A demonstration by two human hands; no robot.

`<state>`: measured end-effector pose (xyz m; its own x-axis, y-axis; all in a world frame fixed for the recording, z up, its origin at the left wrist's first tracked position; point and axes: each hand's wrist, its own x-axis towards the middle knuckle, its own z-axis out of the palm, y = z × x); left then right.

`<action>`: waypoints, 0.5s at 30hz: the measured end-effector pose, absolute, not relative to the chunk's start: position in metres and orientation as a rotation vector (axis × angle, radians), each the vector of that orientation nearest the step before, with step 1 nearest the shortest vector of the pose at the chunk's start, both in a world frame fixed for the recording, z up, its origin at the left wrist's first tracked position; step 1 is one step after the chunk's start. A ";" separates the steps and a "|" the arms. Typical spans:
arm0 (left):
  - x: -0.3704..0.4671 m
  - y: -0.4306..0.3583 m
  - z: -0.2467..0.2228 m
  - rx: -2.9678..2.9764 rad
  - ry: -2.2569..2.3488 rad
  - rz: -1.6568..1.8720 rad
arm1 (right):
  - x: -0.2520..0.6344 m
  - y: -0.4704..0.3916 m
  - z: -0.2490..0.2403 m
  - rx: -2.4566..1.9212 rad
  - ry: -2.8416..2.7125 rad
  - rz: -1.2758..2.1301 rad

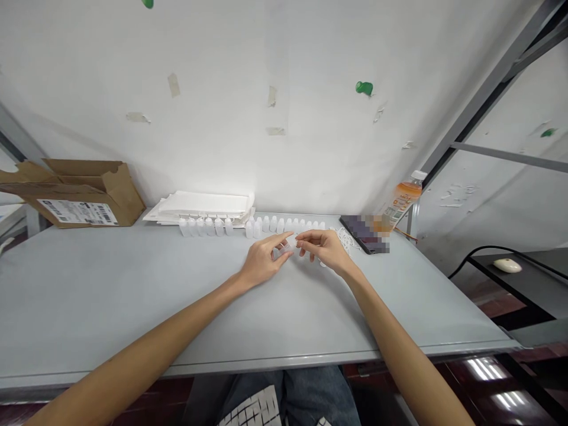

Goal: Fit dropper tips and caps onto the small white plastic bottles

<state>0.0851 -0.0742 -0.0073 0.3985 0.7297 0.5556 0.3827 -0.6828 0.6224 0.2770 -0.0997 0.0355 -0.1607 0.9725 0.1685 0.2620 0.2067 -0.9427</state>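
My left hand grips a small translucent plastic bottle between thumb and fingers, tilted with its top toward the right. Just beside that top, my right hand is closed in a pinch; whatever sits at its fingertips is too small to name. Behind both hands stands a row of similar small bottles, without visible tall tips. Further left, several upright bottles have thin tips on top. A pile of small white plastic parts lies right of my right hand, partly hidden by it.
At the back left are a stack of white paper or foam sheets and an open cardboard box. A dark phone lies at the right, near a bottle of orange drink. A white wall borders the grey table.
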 end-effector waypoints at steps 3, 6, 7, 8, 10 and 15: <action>0.085 -0.075 -0.006 2.272 0.926 1.167 | 0.277 -0.100 0.036 -1.202 -1.617 1.007; 0.086 -0.075 -0.004 2.259 0.888 1.166 | 0.277 -0.102 0.038 -1.216 -1.637 1.004; 0.086 -0.075 -0.004 2.250 0.879 1.172 | 0.276 -0.102 0.039 -1.225 -1.641 1.005; 0.086 -0.075 -0.004 2.240 0.874 1.180 | 0.276 -0.103 0.041 -1.234 -1.643 1.005; 0.087 -0.076 -0.004 2.222 0.875 1.194 | 0.276 -0.104 0.042 -1.245 -1.643 1.011; 0.087 -0.077 -0.003 2.193 0.888 1.202 | 0.275 -0.104 0.042 -1.246 -1.645 1.031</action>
<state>0.0873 -0.0766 -0.0034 0.4027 0.7331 0.5480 0.3082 -0.6724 0.6730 0.2753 -0.1044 0.0424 -0.1835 0.9750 0.1254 0.3121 0.1788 -0.9331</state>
